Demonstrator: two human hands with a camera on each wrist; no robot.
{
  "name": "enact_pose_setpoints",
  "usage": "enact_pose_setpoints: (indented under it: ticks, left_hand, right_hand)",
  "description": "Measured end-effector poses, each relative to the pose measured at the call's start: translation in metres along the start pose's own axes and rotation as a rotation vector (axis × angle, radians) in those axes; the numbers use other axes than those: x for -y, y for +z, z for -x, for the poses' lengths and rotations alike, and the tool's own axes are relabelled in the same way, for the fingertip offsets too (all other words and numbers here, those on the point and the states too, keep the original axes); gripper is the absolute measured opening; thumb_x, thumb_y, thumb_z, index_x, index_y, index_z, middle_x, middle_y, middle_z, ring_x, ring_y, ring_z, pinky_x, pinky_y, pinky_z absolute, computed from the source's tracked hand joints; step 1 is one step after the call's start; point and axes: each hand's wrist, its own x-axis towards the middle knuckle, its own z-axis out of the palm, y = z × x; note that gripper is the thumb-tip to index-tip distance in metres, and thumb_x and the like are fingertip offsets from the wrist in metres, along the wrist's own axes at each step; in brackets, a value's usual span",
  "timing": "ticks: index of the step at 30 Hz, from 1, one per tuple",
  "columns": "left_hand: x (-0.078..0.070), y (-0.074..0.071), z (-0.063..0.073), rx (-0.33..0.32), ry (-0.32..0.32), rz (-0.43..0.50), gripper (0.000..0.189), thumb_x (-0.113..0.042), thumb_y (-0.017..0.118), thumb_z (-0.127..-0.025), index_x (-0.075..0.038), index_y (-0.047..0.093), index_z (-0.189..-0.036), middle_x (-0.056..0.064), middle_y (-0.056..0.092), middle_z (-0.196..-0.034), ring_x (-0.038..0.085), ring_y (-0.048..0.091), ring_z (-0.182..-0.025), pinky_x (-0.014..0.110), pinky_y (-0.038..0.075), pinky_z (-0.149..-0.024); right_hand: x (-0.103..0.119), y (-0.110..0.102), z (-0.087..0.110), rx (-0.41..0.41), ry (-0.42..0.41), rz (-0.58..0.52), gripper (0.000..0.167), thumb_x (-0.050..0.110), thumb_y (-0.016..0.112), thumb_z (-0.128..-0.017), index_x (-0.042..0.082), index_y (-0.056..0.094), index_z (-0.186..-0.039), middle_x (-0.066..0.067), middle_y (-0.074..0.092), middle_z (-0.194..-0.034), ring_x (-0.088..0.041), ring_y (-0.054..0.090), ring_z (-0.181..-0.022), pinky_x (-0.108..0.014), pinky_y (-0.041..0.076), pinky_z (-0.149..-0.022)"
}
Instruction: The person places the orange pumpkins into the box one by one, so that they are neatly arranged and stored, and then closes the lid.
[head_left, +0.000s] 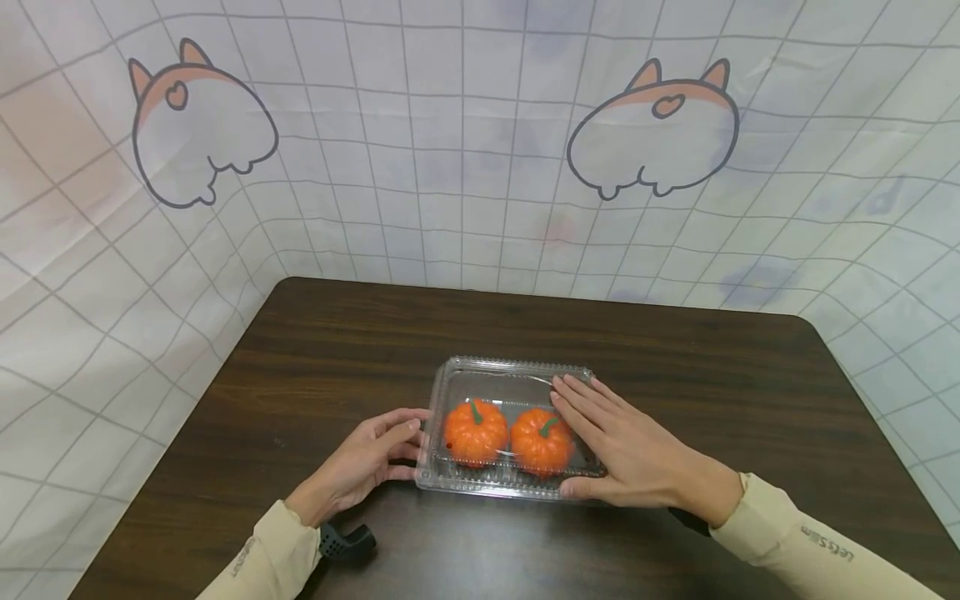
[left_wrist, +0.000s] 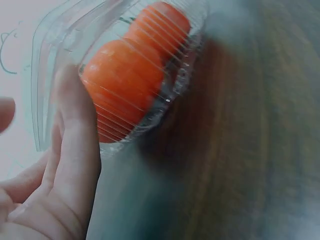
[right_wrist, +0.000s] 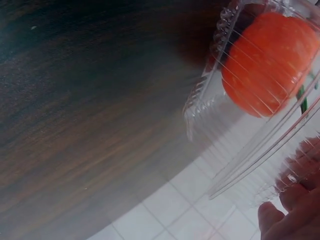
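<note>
A clear plastic clamshell box [head_left: 517, 490] with a ridged rim sits on the table, its lid down. Inside it, side by side, are two small orange pumpkins: a left pumpkin [head_left: 476, 435] and a right pumpkin [head_left: 542, 450], each with a green stem. My left hand [head_left: 367, 457] touches the box's left side, fingers extended along the wall and thumb apart from them. Across the lid's right end lies my right hand [head_left: 633, 450], its fingers straight and its thumb near the front right corner. In the left wrist view, the fingers [left_wrist: 75, 145] overlap the plastic wall.
The dark wooden table [head_left: 360, 333] has rounded back corners. Behind and at both sides hangs a white grid-patterned cloth [head_left: 465, 167] with cartoon animal drawings. A black strap [head_left: 347, 542] shows at the left wrist.
</note>
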Motion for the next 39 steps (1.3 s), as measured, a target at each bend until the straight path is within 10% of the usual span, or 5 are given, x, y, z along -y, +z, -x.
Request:
enact_pose_setpoints:
  ticks: [10,27,39]
  left_hand:
    - [0.007,0.001,0.012,0.202,0.0,-0.065,0.032,-0.027,0.063,-0.105,-0.003,0.056,-0.124,0.003,0.065,-0.103,0.018,0.069,-0.095,0.037,0.065,-0.084]
    - [0.009,0.01,0.008,0.224,-0.032,-0.128,0.041,-0.036,0.061,-0.105,0.005,0.069,-0.102,-0.003,0.07,-0.084,0.01,0.068,-0.072,0.027,0.063,-0.07]
    - [0.009,0.019,0.004,0.213,-0.001,-0.113,0.033,-0.029,0.06,-0.106,0.003,0.069,-0.105,-0.003,0.069,-0.085,0.008,0.067,-0.073,0.023,0.061,-0.068]
  right_hand:
    - [0.0,0.004,0.002,-0.034,0.002,0.004,0.104,0.078,0.052,-0.093,0.004,0.031,-0.162,-0.017,0.034,-0.168,-0.034,0.036,-0.156,-0.024,-0.01,-0.133]
    - [-0.011,-0.009,0.01,-0.04,0.031,-0.022,0.103,0.078,0.049,-0.094,0.002,0.031,-0.161,-0.017,0.029,-0.17,-0.035,0.033,-0.157,-0.025,-0.013,-0.132]
    - [-0.017,-0.021,0.042,-0.144,0.445,-0.349,0.072,0.038,0.068,-0.1,0.016,0.036,-0.161,-0.009,0.044,-0.162,-0.036,0.049,-0.144,-0.06,0.045,-0.112]
